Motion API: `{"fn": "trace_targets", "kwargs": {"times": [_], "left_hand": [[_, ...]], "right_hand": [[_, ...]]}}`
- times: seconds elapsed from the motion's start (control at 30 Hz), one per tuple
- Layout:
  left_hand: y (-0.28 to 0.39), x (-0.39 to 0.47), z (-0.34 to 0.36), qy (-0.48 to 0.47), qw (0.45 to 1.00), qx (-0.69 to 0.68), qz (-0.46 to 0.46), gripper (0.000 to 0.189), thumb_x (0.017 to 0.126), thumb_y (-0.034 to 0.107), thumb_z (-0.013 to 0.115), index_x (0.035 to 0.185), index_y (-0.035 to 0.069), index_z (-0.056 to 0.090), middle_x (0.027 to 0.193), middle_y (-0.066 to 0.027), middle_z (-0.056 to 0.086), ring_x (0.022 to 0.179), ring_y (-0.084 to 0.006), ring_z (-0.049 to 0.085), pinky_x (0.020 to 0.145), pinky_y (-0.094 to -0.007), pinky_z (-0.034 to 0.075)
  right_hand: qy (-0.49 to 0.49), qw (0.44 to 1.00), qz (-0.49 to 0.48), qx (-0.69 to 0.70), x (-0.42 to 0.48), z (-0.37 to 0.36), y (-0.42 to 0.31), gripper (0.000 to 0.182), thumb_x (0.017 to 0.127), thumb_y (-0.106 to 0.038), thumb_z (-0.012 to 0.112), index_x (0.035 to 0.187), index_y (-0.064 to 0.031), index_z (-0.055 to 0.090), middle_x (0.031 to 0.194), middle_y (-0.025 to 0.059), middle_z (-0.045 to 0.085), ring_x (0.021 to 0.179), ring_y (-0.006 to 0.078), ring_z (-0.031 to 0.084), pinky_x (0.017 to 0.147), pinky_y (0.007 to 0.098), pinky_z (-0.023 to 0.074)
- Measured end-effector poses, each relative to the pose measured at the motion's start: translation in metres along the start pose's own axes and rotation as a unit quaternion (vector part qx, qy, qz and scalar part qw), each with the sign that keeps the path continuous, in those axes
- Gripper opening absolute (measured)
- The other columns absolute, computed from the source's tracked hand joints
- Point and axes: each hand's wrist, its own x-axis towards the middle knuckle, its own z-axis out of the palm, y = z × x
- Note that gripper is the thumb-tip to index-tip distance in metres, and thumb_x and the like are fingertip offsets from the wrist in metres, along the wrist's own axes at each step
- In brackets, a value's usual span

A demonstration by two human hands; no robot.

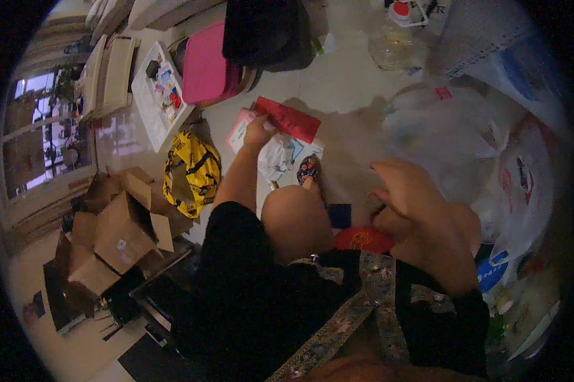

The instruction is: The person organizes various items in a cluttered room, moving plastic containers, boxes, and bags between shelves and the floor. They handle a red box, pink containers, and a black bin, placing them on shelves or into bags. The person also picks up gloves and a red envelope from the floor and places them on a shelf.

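My left hand (259, 133) reaches down to the floor, its fingers closed at the lower left edge of a flat red paper envelope (289, 120) that bears dark writing. Pink-and-white printed papers (239, 129) lie beside that hand. A crumpled white plastic bag (273, 156) is just below it, near my patterned shoe (309, 168). Over my right knee hangs my right hand (399, 186), its fingers apart and nothing in them. Between my legs are a dark blue flat square (339, 216) and a red item with a gold print (363, 239).
A yellow-and-black plastic bag (205, 164) and open cardboard boxes (124, 234) stand left. Beyond are a white foam box (146, 110) of small items, a pink stool (204, 64) and a black container (263, 33). Large translucent plastic bags (439, 138) fill the right.
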Motion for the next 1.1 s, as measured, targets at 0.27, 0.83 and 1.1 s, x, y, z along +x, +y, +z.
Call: {"fn": "trace_targets", "kwargs": {"times": [0.27, 0.83, 1.1], "left_hand": [[-0.008, -0.085, 0.071, 0.156, 0.945, 0.126, -0.259, 0.09, 0.067, 0.034, 0.083, 0.142, 0.008, 0.041, 0.148, -0.0191, 0.039, 0.137, -0.0382, 0.034, 0.11, -0.0491, 0.034], [0.035, 0.082, 0.125, -0.012, 0.926, 0.269, 0.264, 0.037, 0.087, 0.019, 0.056, 0.124, 0.014, 0.058, 0.136, -0.0098, 0.051, 0.131, -0.0336, 0.043, 0.099, -0.0478, 0.044], [0.035, 0.069, 0.089, -0.024, 0.937, 0.239, 0.252, 0.031, 0.086, 0.02, 0.057, 0.114, 0.008, 0.065, 0.118, -0.0126, 0.063, 0.117, -0.0314, 0.055, 0.095, -0.0449, 0.046]], "right_hand": [[-0.074, 0.996, 0.042, -0.011, 0.03, 0.005, 0.001, 0.046, 0.082, -0.026, 0.07, 0.122, -0.0056, 0.058, 0.117, 0.0179, 0.061, 0.106, 0.0386, 0.057, 0.09, 0.0446, 0.0471], [-0.111, 0.991, 0.064, -0.038, 0.077, 0.032, 0.015, 0.046, 0.082, -0.021, 0.069, 0.123, -0.0066, 0.056, 0.111, 0.0174, 0.061, 0.105, 0.0362, 0.058, 0.087, 0.0456, 0.0496], [-0.095, 0.994, 0.054, -0.022, 0.071, 0.027, 0.01, 0.047, 0.083, -0.022, 0.069, 0.125, -0.0066, 0.055, 0.116, 0.0169, 0.062, 0.107, 0.037, 0.059, 0.091, 0.0454, 0.0485]]}}
